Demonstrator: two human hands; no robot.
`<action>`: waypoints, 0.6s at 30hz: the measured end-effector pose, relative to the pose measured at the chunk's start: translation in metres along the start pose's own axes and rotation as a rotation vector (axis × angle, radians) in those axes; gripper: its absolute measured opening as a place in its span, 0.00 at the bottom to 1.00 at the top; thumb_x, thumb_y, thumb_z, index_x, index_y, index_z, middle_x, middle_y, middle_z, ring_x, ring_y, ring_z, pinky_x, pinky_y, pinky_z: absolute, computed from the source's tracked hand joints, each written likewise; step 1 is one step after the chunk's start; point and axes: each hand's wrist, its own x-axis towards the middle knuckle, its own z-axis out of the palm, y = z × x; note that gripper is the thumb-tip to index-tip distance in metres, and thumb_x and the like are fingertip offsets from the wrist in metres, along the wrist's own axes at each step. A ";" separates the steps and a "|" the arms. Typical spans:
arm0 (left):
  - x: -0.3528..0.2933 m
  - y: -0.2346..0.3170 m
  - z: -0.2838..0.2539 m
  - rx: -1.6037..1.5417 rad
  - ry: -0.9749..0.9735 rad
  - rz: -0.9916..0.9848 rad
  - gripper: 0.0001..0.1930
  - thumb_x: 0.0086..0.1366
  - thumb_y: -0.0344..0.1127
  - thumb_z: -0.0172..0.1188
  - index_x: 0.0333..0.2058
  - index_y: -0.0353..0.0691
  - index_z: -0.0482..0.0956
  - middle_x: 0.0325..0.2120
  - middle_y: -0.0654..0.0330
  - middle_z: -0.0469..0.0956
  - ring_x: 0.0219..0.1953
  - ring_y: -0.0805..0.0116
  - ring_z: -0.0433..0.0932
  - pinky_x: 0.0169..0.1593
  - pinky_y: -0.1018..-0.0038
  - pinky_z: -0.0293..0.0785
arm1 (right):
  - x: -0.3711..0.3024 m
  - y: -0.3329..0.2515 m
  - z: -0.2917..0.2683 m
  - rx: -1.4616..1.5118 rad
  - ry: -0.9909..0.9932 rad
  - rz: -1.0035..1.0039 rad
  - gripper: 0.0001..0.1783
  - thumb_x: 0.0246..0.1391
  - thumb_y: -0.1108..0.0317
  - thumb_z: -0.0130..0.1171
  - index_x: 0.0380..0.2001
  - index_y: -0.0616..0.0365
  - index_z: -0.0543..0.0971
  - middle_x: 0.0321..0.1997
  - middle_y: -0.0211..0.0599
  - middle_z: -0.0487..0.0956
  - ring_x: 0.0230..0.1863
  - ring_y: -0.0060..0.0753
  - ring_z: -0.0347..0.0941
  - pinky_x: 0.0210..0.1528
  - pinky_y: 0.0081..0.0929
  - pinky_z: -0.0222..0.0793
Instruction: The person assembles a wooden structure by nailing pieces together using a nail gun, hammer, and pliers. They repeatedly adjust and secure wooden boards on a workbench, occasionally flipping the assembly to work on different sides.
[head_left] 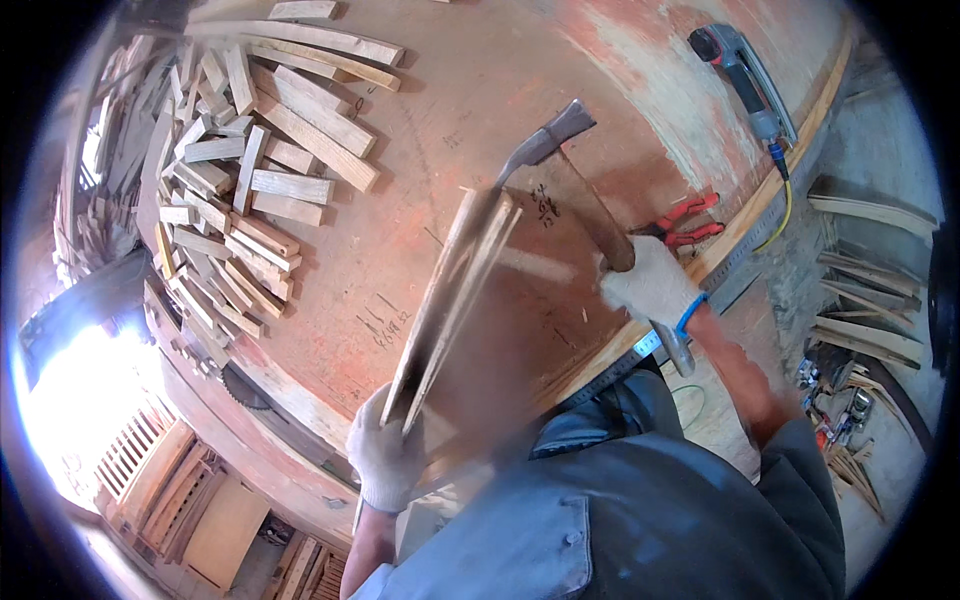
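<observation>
My left hand (pixel 385 455), in a white glove, is closed around the lower end of a pair of long, narrow wooden strips (pixel 432 320). They stand tilted over the bench, with a dark gap between them. In my right hand (pixel 648 280), also gloved, is a claw hammer (pixel 588 205) with a brown handle. Its curved claw reaches the upper end of the strips; whether it touches them I cannot tell. A grey rod-like end (pixel 672 348) shows below my right hand. Red-handled pliers (pixel 690 220) lie just beyond that hand.
A brown workbench (pixel 350 370) carries a heap of short wooden pieces (pixel 245 190) at the left. Far right lies a grey air tool (pixel 750 90) with a yellow hose (pixel 785 215). A toothed round blade (pixel 243 390) shows at the left edge. Curved boards (pixel 870 270) lie at the right.
</observation>
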 end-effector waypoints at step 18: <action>0.066 -0.050 -0.041 -0.487 -0.256 -0.141 0.14 0.59 0.24 0.67 0.45 0.30 0.84 0.41 0.54 0.85 0.42 0.66 0.83 0.47 0.70 0.79 | 0.026 -0.006 -0.004 -0.065 0.009 0.103 0.17 0.52 0.67 0.67 0.42 0.57 0.72 0.24 0.31 0.77 0.21 0.24 0.75 0.22 0.26 0.70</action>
